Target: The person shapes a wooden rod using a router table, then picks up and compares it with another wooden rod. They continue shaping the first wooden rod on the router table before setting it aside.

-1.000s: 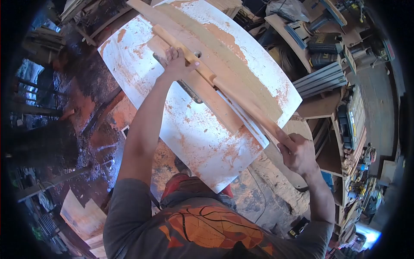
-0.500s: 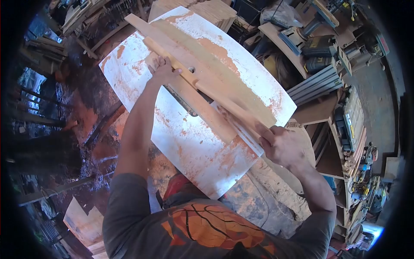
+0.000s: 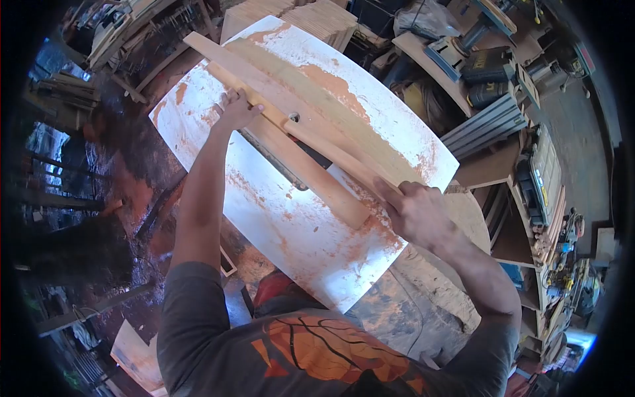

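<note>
A long narrow wooden strip [image 3: 334,153] lies along a wooden fence board [image 3: 264,79] on a white, sawdust-covered tabletop [image 3: 264,212]. My left hand [image 3: 237,110] rests on the wood towards the far-left end, fingers spread and thumb pointing right. At the near-right end, my right hand [image 3: 421,210] is closed around the strip's end, which its fingers partly hide. A wider board [image 3: 324,188] sits on the near side of the strip. A dark slot [image 3: 311,152] shows between the two pieces. Beside the wider board runs a dark metal-edged opening [image 3: 274,162].
Stacked wooden panels [image 3: 321,23] stand beyond the table. To the right are a shelf unit [image 3: 493,172], a tool case [image 3: 539,169] and black-and-yellow cases [image 3: 488,76]. A cord [image 3: 417,304] trails across the dusty surface below the table's right end.
My right hand has moved up and left along the fence with the strip. The left hand has shifted slightly left. The camera view has tilted a little.
</note>
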Action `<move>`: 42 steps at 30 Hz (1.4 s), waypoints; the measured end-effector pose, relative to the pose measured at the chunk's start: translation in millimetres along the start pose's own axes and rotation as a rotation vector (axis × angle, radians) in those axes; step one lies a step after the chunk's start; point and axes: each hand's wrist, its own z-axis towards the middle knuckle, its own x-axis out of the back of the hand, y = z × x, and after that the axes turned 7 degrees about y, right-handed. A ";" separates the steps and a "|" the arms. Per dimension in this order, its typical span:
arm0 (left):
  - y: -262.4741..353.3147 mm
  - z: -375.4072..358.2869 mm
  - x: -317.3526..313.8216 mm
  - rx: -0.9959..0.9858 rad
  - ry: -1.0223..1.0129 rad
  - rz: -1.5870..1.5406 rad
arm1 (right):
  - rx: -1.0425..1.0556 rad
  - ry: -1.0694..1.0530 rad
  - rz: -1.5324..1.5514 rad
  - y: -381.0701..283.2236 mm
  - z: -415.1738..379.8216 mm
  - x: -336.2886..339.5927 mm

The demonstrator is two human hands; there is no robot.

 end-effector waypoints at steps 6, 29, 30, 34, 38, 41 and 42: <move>-23.1 25.0 11.8 0.030 -0.011 -0.021 | -0.018 -0.013 -0.004 -19.5 30.2 -9.9; -198.3 325.0 -17.5 0.382 0.513 -0.976 | -1.004 0.213 0.291 -114.7 -30.7 58.3; -202.9 327.4 -11.9 0.410 0.496 -0.995 | -0.863 0.237 0.151 -120.4 -50.4 56.0; -248.0 358.6 -10.8 -0.133 0.315 -1.126 | -0.870 0.100 0.115 -147.9 -99.6 83.4; -224.2 321.5 51.8 0.194 -0.007 -0.703 | -1.263 0.228 0.023 -183.6 -156.2 86.1; -259.8 344.6 35.6 -0.003 -0.109 -0.987 | -1.483 0.310 -0.018 -202.9 -198.0 80.6; -267.2 343.3 34.0 -0.024 -0.063 -0.941 | -1.520 0.350 0.005 -206.6 -218.1 74.0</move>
